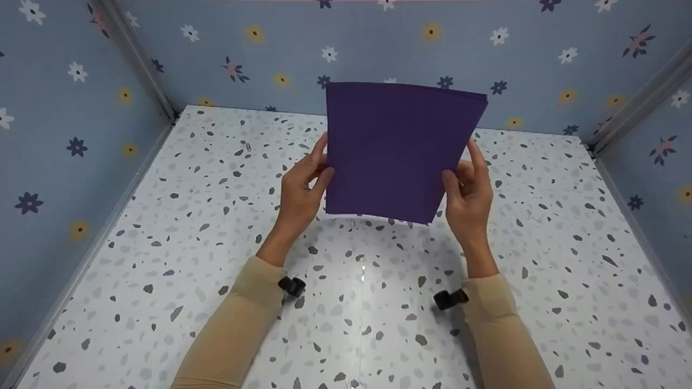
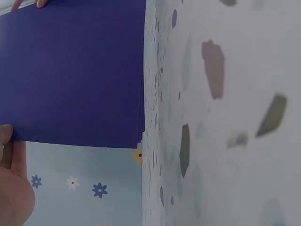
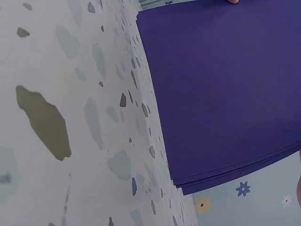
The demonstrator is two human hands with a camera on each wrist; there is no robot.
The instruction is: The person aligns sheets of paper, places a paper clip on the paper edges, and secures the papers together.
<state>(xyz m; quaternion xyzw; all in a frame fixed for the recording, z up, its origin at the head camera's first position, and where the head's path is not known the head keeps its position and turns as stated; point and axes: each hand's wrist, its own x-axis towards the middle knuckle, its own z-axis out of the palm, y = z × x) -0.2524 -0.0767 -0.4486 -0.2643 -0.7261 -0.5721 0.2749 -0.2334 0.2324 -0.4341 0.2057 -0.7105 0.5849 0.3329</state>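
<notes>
A stack of purple paper sheets [image 1: 397, 151] is held up between both hands, its lower edge close to the table. My left hand [image 1: 301, 186] pinches the left edge, thumb in front and fingers behind. On the opposite edge my right hand [image 1: 470, 192] grips the same way. In the right wrist view the sheets [image 3: 225, 89] show as several layers, slightly fanned at one edge. The left wrist view has the paper [image 2: 75, 75] with the left thumb on its border and fingertips of the other hand at the top.
A small red paper clip [image 1: 248, 147] lies on the speckled white table [image 1: 216, 232], toward the back left. Blue flowered panels [image 1: 378, 43] enclose the back and both sides. Each beige sleeve carries a small black camera [image 1: 292, 286] at the wrist.
</notes>
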